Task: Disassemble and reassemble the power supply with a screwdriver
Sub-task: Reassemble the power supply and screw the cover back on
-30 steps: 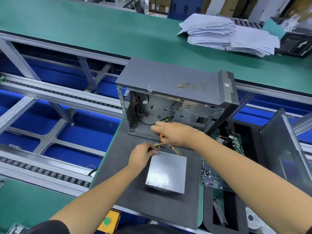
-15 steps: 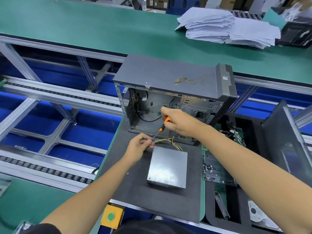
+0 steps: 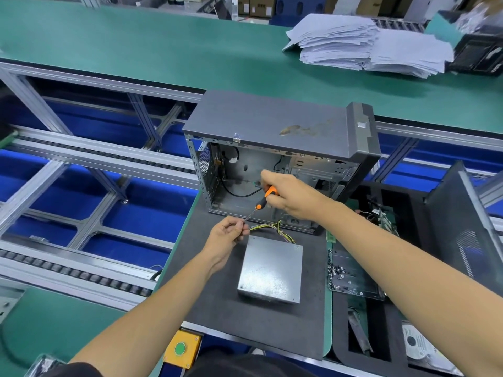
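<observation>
The right hand [image 3: 291, 197] curls its fingers [image 3: 268, 178] round the orange-and-black handle of a slim screwdriver [image 3: 261, 199], whose thin metal shaft slants down and to the left. The left hand [image 3: 227, 238] meets the shaft's tip with its fingers [image 3: 241, 227] bunched together, thumb against forefinger; whether they pinch the tip itself or some small part at it is too fine to tell.

Just right of and below the left fingers lies the flat grey metal power supply box [image 3: 272, 270], resting on a dark grey foam mat [image 3: 217, 303] that covers this part of the green counter [image 3: 54, 319]. A bundle of yellow and black wires [image 3: 275, 230] runs from the box's far edge, passing close under the left fingers.

Behind the right fingers stands an open grey computer case [image 3: 272, 126], its side panel off and a black cable [image 3: 239, 193] looping inside. Right of the right forearm, a green circuit board [image 3: 351, 278] lies flat beside the mat, and a black side panel [image 3: 468, 229] leans further out. Near the left elbow sits a yellow box with a green button [image 3: 181, 349]. Far beyond the case, stacks of white paper [image 3: 367, 43] rest on another green counter.
</observation>
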